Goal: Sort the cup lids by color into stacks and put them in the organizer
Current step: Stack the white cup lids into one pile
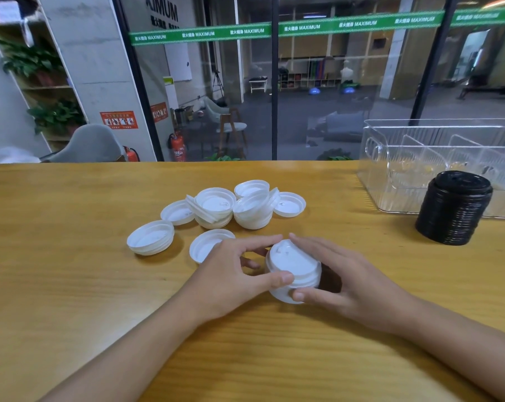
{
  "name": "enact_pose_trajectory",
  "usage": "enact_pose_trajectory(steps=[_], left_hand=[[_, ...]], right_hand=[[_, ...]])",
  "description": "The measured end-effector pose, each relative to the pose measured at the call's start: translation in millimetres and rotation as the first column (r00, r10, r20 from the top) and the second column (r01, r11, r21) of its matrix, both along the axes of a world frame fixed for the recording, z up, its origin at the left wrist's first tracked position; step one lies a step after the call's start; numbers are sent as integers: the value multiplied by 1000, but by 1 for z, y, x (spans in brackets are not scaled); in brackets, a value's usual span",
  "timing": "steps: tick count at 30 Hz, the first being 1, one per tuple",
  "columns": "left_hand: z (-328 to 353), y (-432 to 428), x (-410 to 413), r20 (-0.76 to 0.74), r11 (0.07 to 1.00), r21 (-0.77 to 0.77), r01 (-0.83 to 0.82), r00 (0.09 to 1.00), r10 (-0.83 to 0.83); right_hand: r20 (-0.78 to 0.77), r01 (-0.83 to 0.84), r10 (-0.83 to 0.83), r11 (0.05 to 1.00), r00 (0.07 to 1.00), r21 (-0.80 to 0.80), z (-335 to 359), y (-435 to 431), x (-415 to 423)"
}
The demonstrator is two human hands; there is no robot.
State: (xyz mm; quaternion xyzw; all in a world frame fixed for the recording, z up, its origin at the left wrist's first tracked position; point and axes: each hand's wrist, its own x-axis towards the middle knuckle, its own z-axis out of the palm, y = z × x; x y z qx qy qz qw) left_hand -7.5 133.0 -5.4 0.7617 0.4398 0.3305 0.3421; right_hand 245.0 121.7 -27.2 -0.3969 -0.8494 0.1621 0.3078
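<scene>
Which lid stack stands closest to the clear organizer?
The stack of black plastic cup lids, right in front of the clear plastic organizer; all white plastic lids lie farther left.

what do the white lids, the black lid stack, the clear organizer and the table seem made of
White round cup lids: thin moulded plastic, likely, semi-matt, translucent rims.
Black ribbed lid stack: same plastic apparently, glossier, with highlights.
Clear ribbed organizer box: hard transparent plastic, perhaps acrylic; background shows through.
Yellow-brown table top: wood or wood-look laminate, satin, visible grain.
</scene>
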Motion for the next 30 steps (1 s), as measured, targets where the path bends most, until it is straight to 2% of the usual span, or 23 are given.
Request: enact_pose_trajectory(steps=[8,14,17,21,24,26,30], left_hand=[[-3,1,0,-24,1000,4,21,999,-21],[4,1,-6,-124,991,111,79,990,-65],[8,8,-21,-215,961,276,2,975,59],[12,19,-39,-358,894,426,-136,883,305],[18,20,-44,-465,881,427,-202,787,406],[20,19,-45,-528,897,382,-224,743,411],[19,14,-40,-505,906,366,-215,772,387]], right_hand=[[16,8,-8,1000,1000,10,1,-2,-1],[18,21,-21,1000,1000,23,2,-2,-2],[12,33,-33,999,999,15,2,-2,-1],[21,40,-40,999,999,2,1,-2,-1],[27,40,-39,999,999,-9,1,-2,0],[27,40,-40,999,999,-13,1,-2,0],[25,41,-41,999,999,-12,1,-3,0]])
